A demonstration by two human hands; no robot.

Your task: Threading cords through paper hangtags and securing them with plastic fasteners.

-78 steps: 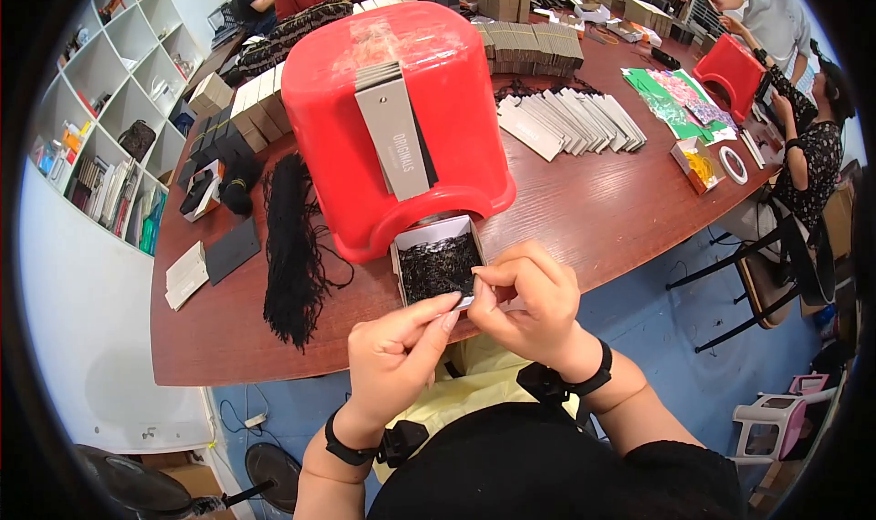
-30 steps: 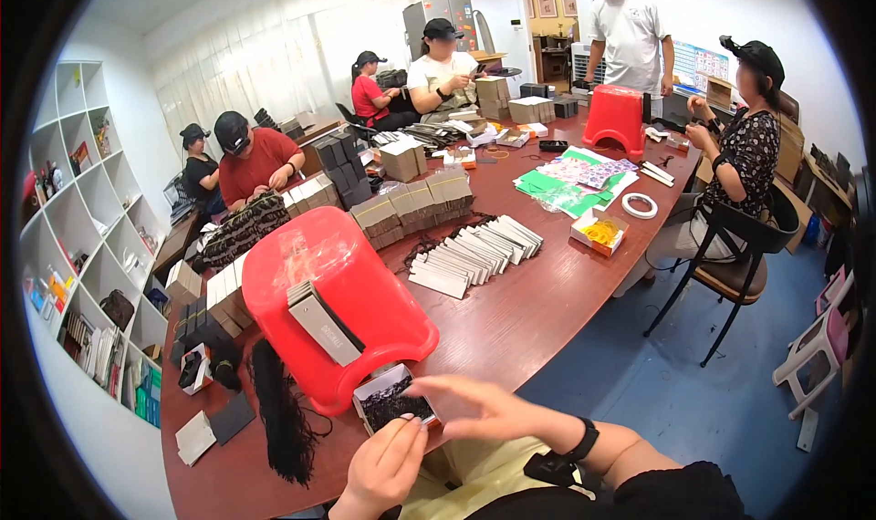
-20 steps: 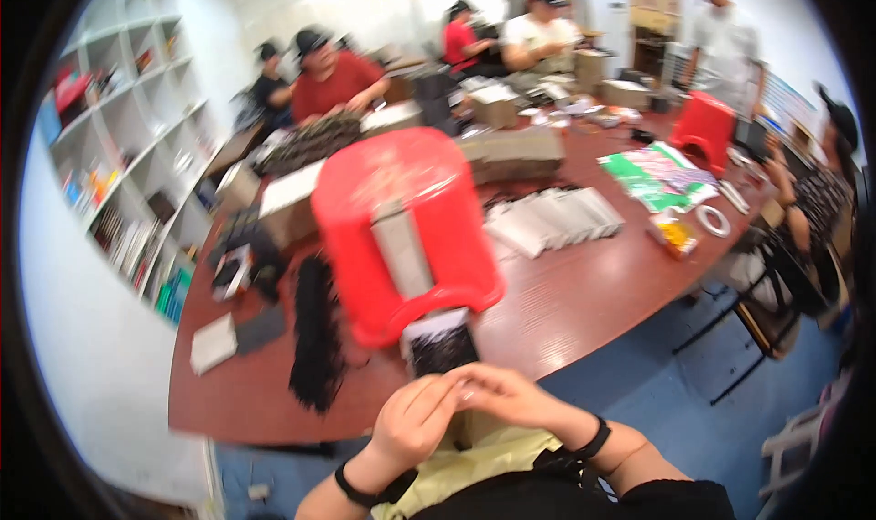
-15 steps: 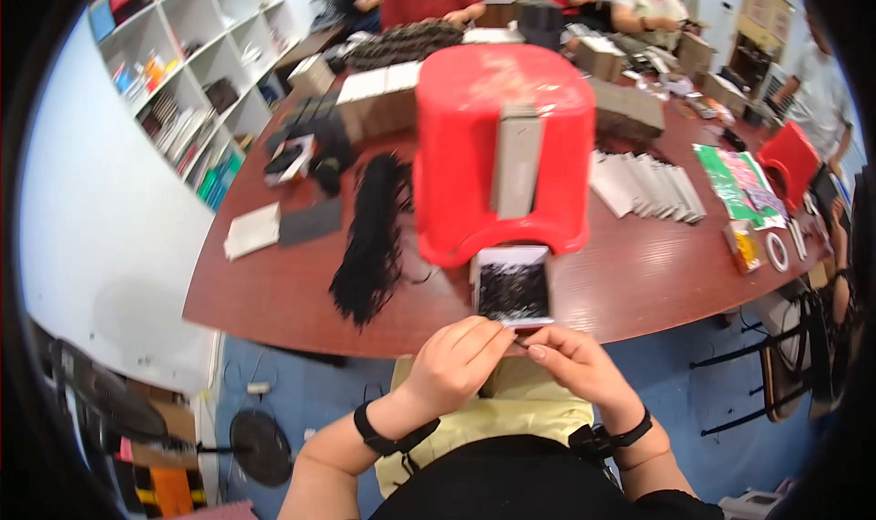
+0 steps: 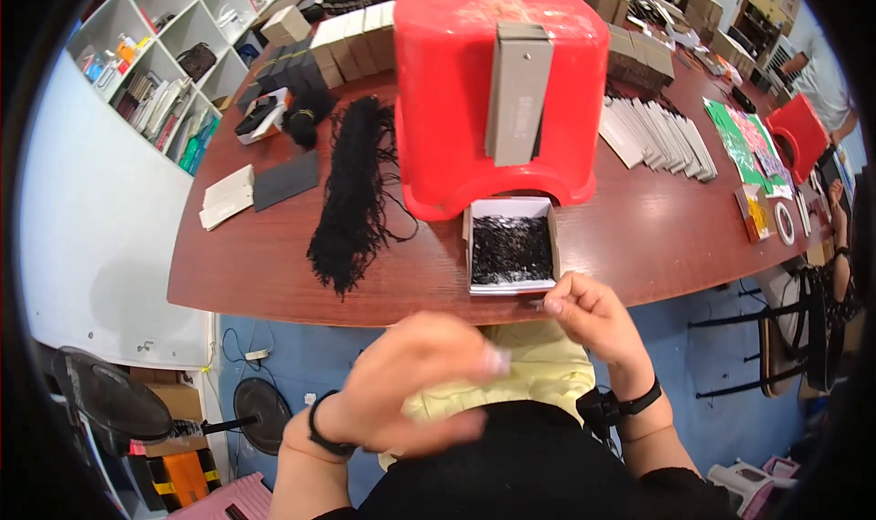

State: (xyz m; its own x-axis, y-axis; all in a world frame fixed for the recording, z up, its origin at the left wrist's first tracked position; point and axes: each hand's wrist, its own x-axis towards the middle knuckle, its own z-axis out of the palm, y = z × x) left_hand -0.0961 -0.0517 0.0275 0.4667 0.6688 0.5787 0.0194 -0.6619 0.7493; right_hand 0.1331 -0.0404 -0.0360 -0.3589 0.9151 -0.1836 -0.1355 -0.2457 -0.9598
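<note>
My left hand (image 5: 411,383) is raised over my lap, blurred by motion, with its thumb apart from its fingers and nothing seen between them. At the table's front edge my right hand (image 5: 593,319) is closed in a pinch; a tiny bit shows at its fingertips, too small to name. Just beyond it sits an open white box (image 5: 513,289), holding a heap of small, shiny black pieces (image 5: 511,246). Behind the box stands a red plastic stool (image 5: 447,91) with a stack of narrow grey cards (image 5: 520,96) against it. A bundle of black cords (image 5: 351,192) lies to the left.
Pale cards (image 5: 228,196) and a dark sheet (image 5: 286,181) lie at the left. Fanned light cards (image 5: 657,137) are right of the stool, with a tape roll (image 5: 784,223) farther right. Boxes (image 5: 351,41) line the back. A person (image 5: 817,82) is at the far right.
My hands, together at the box's front edge before, have parted. The left has drawn back toward me and opened; the right stays pinched near the box. The view has tilted down.
</note>
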